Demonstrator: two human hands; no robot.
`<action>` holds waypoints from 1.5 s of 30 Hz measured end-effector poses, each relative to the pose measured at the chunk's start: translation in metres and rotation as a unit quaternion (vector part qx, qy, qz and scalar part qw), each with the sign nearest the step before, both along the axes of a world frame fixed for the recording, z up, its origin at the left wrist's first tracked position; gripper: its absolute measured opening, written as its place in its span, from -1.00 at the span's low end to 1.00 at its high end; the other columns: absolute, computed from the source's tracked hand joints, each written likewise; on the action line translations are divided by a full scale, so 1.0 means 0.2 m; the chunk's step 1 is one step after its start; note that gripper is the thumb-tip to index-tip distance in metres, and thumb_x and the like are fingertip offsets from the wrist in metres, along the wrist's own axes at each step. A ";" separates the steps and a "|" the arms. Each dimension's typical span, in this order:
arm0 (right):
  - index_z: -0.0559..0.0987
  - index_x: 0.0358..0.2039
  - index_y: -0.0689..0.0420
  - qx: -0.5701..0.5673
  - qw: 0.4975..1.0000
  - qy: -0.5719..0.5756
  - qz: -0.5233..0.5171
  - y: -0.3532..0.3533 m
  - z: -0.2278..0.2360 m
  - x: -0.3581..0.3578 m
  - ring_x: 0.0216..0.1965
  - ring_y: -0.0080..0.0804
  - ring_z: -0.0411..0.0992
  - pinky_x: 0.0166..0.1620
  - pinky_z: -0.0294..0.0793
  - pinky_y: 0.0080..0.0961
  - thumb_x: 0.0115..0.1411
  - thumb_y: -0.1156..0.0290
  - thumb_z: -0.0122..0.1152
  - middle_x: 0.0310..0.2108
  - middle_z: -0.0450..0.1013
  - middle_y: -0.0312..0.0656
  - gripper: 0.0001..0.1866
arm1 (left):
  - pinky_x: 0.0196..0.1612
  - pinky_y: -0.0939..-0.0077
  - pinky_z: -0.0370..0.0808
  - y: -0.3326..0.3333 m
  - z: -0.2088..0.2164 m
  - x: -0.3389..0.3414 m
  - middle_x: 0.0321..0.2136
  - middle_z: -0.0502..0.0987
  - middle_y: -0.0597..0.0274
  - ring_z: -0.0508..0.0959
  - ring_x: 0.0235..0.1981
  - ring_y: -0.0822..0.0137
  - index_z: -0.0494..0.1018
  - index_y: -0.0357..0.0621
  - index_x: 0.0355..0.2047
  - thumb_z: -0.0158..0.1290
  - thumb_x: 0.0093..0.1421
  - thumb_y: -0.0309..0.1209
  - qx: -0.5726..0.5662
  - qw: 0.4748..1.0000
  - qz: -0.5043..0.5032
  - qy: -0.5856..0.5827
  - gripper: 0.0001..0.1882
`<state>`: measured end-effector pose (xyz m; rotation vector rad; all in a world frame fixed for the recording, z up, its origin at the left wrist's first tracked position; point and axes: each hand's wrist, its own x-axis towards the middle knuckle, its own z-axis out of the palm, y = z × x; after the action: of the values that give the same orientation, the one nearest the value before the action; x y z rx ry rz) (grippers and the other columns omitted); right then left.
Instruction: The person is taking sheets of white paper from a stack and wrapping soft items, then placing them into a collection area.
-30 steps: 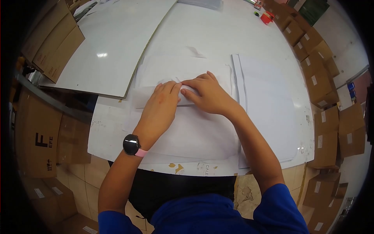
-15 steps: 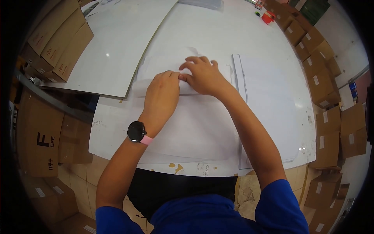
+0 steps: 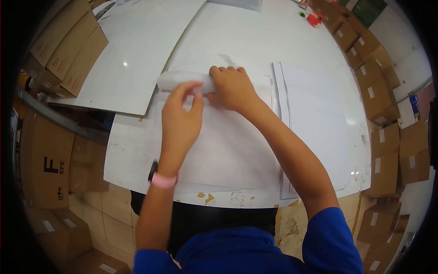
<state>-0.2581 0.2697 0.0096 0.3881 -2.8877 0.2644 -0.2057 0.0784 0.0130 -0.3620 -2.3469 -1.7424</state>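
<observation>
Curling over the rolled white paper, the right hand grips it on the worktop. The left hand, thumb and fingers spread apart, is right by it.

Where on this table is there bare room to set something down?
On the white table, the far middle between the white panel and the red object looks bare; so does the panel right of the cardboard boxes. Nearer is crowded: the left hand and right hand are at the rolled sheet over flat sheets, and the sheet stack takes the right side.
</observation>
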 end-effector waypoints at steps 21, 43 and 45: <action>0.86 0.17 -0.38 -0.210 0.952 0.005 0.224 -0.23 0.22 1.14 0.68 0.25 0.16 0.64 0.29 0.26 0.09 0.45 0.67 0.60 0.38 -0.23 -0.39 | 0.39 -0.11 0.66 -0.43 -0.01 0.56 0.23 0.62 -0.04 0.64 0.32 0.07 0.45 -0.23 0.35 0.18 0.61 0.01 0.575 0.668 -0.128 -0.454 -0.41; 0.90 0.01 -0.11 -0.412 0.887 -0.103 0.180 -0.46 0.13 1.01 0.78 0.24 -0.09 0.69 0.04 0.21 0.32 0.45 0.57 0.80 -0.01 0.08 -0.73 | 0.46 0.11 0.59 -0.46 -0.28 0.90 0.39 0.52 0.10 0.59 0.41 0.20 0.23 -0.17 0.63 0.10 0.53 0.39 0.622 0.609 -0.312 -0.381 0.02; 0.88 0.07 -0.13 -0.404 0.892 -0.102 0.173 -0.46 0.16 1.01 0.78 0.24 -0.11 0.69 0.04 0.20 0.32 0.45 0.57 0.81 -0.07 0.11 -0.67 | 0.49 0.08 0.55 -0.47 -0.29 0.92 0.43 0.49 0.09 0.54 0.46 0.17 0.14 -0.17 0.67 0.33 0.24 0.53 0.533 0.719 -0.342 -0.287 0.32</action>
<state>-0.0559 0.1780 0.0420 0.7220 -2.5439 1.5655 -0.0221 -0.0148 -0.0440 -0.5401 -0.9497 -3.5740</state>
